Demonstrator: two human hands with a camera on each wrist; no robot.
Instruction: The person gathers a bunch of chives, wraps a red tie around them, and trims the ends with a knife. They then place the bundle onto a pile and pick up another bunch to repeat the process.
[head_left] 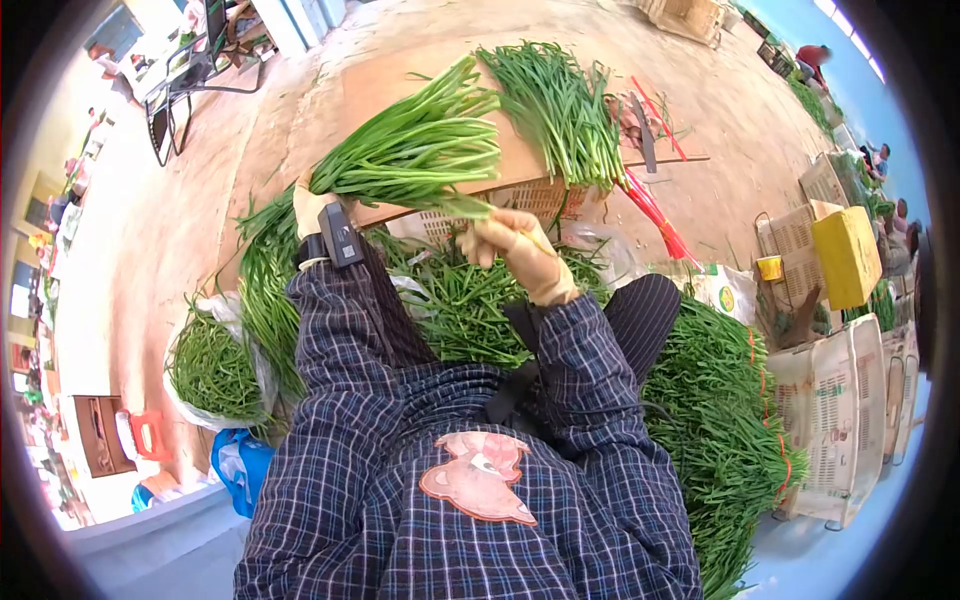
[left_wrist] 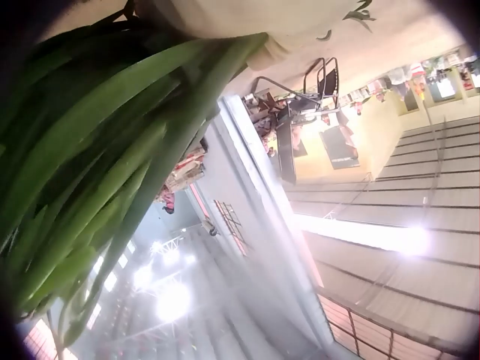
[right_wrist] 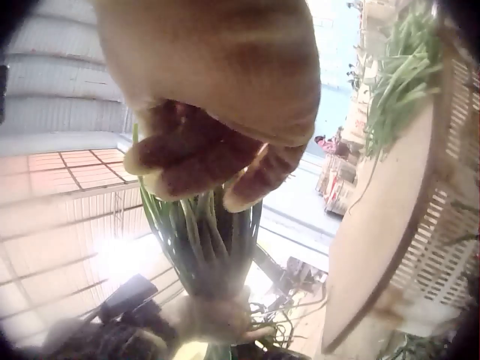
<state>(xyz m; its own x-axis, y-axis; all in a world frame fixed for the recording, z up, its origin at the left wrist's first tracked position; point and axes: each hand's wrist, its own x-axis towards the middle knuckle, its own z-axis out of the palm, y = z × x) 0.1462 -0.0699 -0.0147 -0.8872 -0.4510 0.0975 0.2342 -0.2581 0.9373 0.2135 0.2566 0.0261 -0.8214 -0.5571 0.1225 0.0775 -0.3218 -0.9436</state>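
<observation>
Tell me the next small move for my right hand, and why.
Probably ease these few strands clear of the bunch: your right hand seems to pinch them near the stem ends, while your left hand grips the bunch.

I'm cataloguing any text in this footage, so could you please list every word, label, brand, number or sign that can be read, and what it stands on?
Nothing can be read for certain.
Black wrist device: pale marks, too small to read.
White bag at the right: a yellow-green emblem, any lettering too blurred to read.
</observation>
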